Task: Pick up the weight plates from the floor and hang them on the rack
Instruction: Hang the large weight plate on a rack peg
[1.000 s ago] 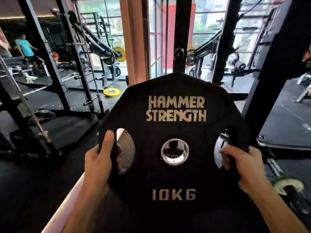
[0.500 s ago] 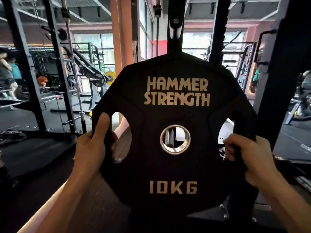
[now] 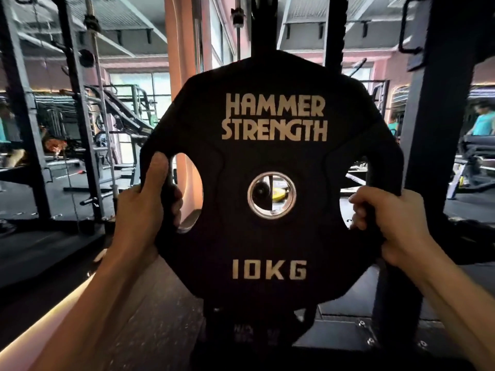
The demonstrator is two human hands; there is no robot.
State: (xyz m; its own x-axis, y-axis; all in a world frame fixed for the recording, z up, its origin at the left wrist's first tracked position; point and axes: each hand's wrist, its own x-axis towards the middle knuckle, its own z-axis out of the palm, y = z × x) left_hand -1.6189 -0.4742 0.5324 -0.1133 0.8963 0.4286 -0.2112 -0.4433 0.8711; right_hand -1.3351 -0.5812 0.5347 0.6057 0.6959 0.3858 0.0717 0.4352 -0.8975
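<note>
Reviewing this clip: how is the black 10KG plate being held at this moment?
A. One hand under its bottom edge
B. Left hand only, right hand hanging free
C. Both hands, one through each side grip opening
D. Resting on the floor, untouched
C: the left hand and the right hand each curl round a side grip of the weight plate, held upright in the air.

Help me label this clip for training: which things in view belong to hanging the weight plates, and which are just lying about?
Part of the job:
- 10 kg plate, held upright
- left hand, gripping its left handle slot
- right hand, gripping its right slot
- black rack upright behind the plate

Just around:
- yellow plate, seen through the centre hole
- barbell, standing at left
</note>
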